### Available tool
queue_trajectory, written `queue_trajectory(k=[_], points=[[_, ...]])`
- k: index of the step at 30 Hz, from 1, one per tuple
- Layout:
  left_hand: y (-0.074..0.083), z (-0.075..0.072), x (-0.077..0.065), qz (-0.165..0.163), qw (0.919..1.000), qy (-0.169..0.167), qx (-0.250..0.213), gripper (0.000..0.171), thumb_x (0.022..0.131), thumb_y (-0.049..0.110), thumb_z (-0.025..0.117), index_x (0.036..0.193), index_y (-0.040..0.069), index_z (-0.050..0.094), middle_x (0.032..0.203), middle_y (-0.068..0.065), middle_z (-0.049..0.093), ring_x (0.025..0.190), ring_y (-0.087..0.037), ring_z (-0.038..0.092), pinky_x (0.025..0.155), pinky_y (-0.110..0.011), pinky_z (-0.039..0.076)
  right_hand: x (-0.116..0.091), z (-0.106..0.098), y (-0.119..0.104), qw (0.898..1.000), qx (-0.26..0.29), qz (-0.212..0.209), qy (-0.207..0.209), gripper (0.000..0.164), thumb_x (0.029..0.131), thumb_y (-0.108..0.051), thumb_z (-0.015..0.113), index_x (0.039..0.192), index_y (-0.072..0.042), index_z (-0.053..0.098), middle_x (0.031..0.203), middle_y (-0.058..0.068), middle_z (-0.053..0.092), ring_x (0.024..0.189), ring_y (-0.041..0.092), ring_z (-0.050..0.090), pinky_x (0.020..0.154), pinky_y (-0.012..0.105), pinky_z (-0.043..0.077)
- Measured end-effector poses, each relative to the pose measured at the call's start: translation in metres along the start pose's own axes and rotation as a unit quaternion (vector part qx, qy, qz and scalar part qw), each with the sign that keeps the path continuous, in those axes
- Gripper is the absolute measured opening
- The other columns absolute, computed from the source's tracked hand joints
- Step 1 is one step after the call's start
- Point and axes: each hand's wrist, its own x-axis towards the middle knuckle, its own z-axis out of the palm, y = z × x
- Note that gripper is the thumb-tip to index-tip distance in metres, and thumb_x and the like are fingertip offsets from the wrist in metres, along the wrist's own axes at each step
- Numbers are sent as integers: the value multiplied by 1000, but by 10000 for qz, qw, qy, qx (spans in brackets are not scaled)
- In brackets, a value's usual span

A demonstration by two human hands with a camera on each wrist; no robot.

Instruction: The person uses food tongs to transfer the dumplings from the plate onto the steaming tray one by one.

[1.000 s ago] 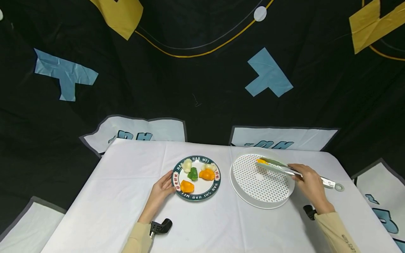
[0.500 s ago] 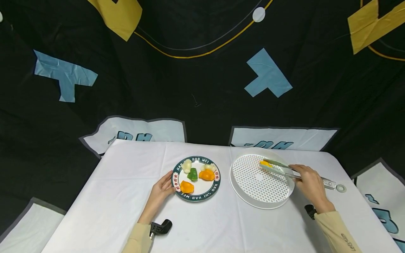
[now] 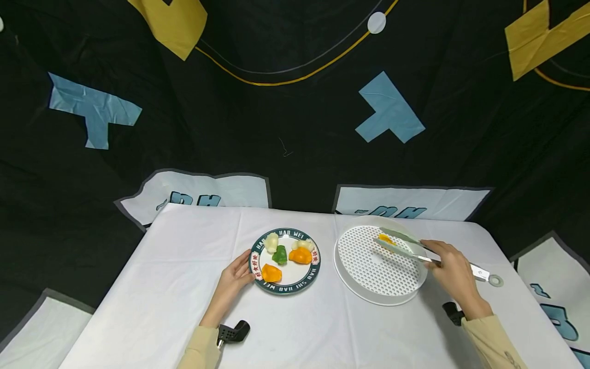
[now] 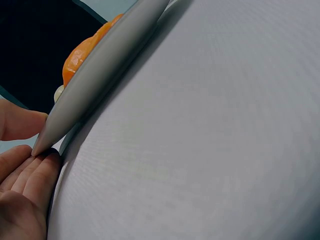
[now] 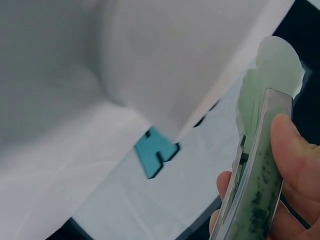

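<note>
Your right hand (image 3: 454, 271) grips the tongs (image 3: 400, 249), tips apart around the yellow vegetable piece (image 3: 384, 238) on the perforated white tray's (image 3: 369, 271) far part; contact is hard to tell. Widen evenly before lifting, to avoid dragging it. Your left hand (image 3: 234, 277) pinches the plate's (image 3: 295, 277) rim; hold it level.

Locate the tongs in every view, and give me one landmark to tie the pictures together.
Head: the tongs are right of centre, tips over the white strainer.
Left wrist: not in this picture.
Right wrist: on the right side, slanting, pale green end uppermost.
Landmark: the right hand gripping them, in the head and right wrist views.
</note>
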Motion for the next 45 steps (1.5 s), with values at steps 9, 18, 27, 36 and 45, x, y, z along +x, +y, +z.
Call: queue_trajectory(k=[9, 18, 27, 36, 45], points=[[0, -1, 0, -1, 10000, -11, -19, 67, 86, -4, 60, 147, 4, 34, 151, -19, 29, 134, -29, 37, 103, -23, 38, 0, -4, -29, 9988, 216, -430, -9, 51, 70, 9, 76, 119, 6, 62, 120, 25, 58, 109, 43, 53, 76, 56, 53], [0, 0, -1, 5, 10000, -12, 22, 66, 86, -4, 59, 147, 4, 34, 151, -17, 30, 134, -28, 37, 104, -22, 37, -1, 4, -60, 9950, 254, -963, 54, 57, 65, 9, 80, 119, 3, 63, 118, 22, 61, 107, 40, 56, 81, 57, 51], [-1, 0, 0, 11, 10000, -9, 51, 66, 86, -4, 59, 147, 4, 34, 151, -17, 30, 134, -28, 38, 103, -22, 38, -3, 27, -81, 9863, 389, -1604, -66, 64, 57, 8, 84, 118, 0, 65, 116, 18, 63, 106, 36, 58, 87, 53, 51], [-2, 0, 1, 21, 10000, 4, -10, 66, 86, -4, 59, 147, 3, 34, 151, -18, 30, 134, -28, 38, 100, -19, 40, 0, 53, -105, 9841, 436, -1696, -302, 63, 57, 7, 85, 117, -1, 66, 114, 11, 65, 105, 30, 60, 88, 46, 52], [-1, 0, 1, 5, 10000, 8, -48, 66, 86, -4, 60, 147, 4, 34, 151, -18, 31, 134, -28, 38, 101, -18, 39, 6, 72, -120, 9855, 420, -1621, -265, 61, 56, 8, 84, 114, -2, 68, 113, 13, 65, 104, 31, 60, 90, 44, 52]])
